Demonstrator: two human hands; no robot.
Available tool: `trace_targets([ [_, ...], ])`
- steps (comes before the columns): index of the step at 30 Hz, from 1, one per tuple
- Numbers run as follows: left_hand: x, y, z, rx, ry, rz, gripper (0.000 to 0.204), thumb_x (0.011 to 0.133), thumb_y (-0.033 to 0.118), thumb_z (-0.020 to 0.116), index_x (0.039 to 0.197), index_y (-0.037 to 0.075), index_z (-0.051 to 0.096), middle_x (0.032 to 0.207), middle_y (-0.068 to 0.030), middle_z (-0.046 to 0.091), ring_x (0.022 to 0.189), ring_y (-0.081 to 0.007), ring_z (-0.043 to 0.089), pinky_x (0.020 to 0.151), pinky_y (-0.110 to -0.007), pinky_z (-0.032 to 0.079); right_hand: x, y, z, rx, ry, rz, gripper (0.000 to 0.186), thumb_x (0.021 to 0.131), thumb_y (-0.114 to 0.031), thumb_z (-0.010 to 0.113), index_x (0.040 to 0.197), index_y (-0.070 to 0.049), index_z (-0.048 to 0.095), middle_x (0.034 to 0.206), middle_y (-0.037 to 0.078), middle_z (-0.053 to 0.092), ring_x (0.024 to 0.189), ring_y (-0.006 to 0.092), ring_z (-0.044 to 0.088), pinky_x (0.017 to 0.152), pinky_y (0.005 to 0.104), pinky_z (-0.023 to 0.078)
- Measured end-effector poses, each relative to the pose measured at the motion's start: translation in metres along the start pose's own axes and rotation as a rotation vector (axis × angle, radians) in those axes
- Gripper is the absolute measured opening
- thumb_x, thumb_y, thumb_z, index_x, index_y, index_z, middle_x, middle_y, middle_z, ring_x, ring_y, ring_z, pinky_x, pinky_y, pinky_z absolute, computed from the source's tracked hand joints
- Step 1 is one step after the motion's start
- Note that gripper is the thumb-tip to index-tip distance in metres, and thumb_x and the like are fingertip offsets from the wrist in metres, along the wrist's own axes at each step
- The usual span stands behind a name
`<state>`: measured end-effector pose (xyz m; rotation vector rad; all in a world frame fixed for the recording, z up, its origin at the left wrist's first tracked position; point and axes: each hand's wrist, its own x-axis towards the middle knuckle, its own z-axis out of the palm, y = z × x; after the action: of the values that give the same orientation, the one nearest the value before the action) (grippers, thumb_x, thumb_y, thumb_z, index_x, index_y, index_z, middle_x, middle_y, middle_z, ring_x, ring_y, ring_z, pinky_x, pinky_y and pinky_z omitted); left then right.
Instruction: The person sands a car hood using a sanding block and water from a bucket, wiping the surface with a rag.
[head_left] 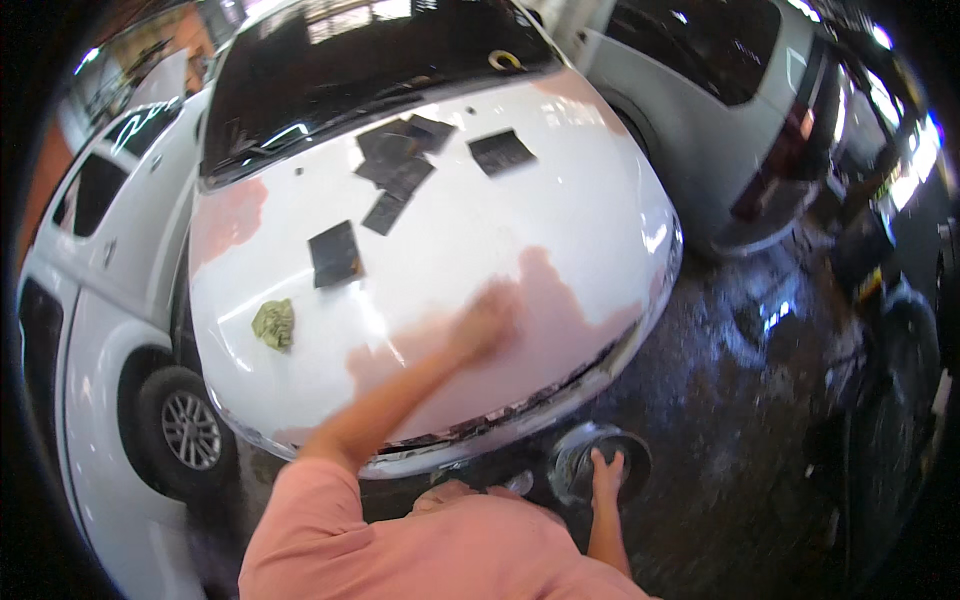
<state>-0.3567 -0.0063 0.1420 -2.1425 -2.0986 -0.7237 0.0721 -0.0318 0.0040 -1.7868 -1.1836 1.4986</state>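
Observation:
My left hand [490, 322], smeared by motion, lies on the white car hood [470, 215] over a pinkish filler patch [555, 300] near its front edge. Whether anything is under its fingers cannot be made out. Low on the right, my right hand [607, 472] hangs over a round bucket [640, 462], thumb and fingers apart, nothing visible in them. Several dark sheets that look like sandpaper [395, 160] overlap farther up the hood. Single dark sheets lie apart, one to the left [335, 254] and one to the right [502, 153]. A crumpled yellow-green cloth [273, 325] rests at the hood's left side.
A yellowish ring like a tape roll [505, 60] sits on the windshield [370, 60]. A white vehicle [110, 330] stands close on the left, a silver one [690, 120] on the right. The dark floor [730, 370] looks wet. More pink patches [230, 218] mark the hood.

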Motion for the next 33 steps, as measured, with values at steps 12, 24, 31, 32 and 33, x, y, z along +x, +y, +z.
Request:
trace_targets([
  [12,-0.12,0.158,0.045,-1.394,-0.27,-0.728,0.073,0.1,0.043,0.076,0.155,0.004,0.046,0.125,-0.0103,0.059,0.113,-0.0186,0.061,0.092,-0.039,0.058,-0.075,-0.137,0.065,0.306,-0.454,-0.21,0.031,0.104,-0.017,0.066,0.128,0.001,0.057,0.115,0.01,0.066,0.102,0.0204,0.066,0.088,0.0346,0.055],
  [24,-0.161,0.051,-0.017,-1.202,0.11,-0.699,0.033,0.099,0.017,0.071,0.129,0.003,0.067,0.113,-0.01,0.072,0.102,-0.0206,0.069,0.09,-0.036,0.056,-0.142,-0.133,0.123,0.482,-0.434,-0.208,0.023,0.105,-0.013,0.061,0.126,-0.002,0.059,0.112,0.014,0.074,0.096,0.0237,0.071,0.085,0.036,0.059],
  [31,-0.081,-0.172,-0.167,-0.388,0.738,-0.215,0.033,0.087,0.003,0.077,0.119,0.006,0.07,0.115,-0.0161,0.07,0.098,-0.0303,0.067,0.088,-0.041,0.055,-0.154,-0.065,0.081,0.336,-0.08,-0.213,0.04,0.1,-0.014,0.068,0.136,0.0,0.057,0.122,0.013,0.068,0.105,0.0249,0.068,0.091,0.038,0.057],
  [32,-0.066,-0.196,-0.187,-0.297,0.66,-0.222,0.035,0.087,0.006,0.079,0.12,0.004,0.07,0.124,-0.0184,0.067,0.103,-0.0323,0.067,0.09,-0.046,0.055,-0.155,-0.045,0.067,0.26,-0.007,-0.191,0.041,0.1,-0.014,0.068,0.136,0.0,0.057,0.122,0.013,0.068,0.105,0.0255,0.068,0.092,0.0386,0.056],
  [33,-0.062,-0.231,-0.2,-0.183,0.521,-0.33,0.04,0.087,0.009,0.08,0.125,0.004,0.068,0.138,-0.0207,0.061,0.11,-0.0381,0.066,0.095,-0.05,0.055,-0.16,-0.025,0.06,0.189,0.049,-0.164,0.041,0.1,-0.014,0.069,0.137,0.0,0.057,0.122,0.013,0.068,0.105,0.026,0.068,0.093,0.0392,0.056],
])
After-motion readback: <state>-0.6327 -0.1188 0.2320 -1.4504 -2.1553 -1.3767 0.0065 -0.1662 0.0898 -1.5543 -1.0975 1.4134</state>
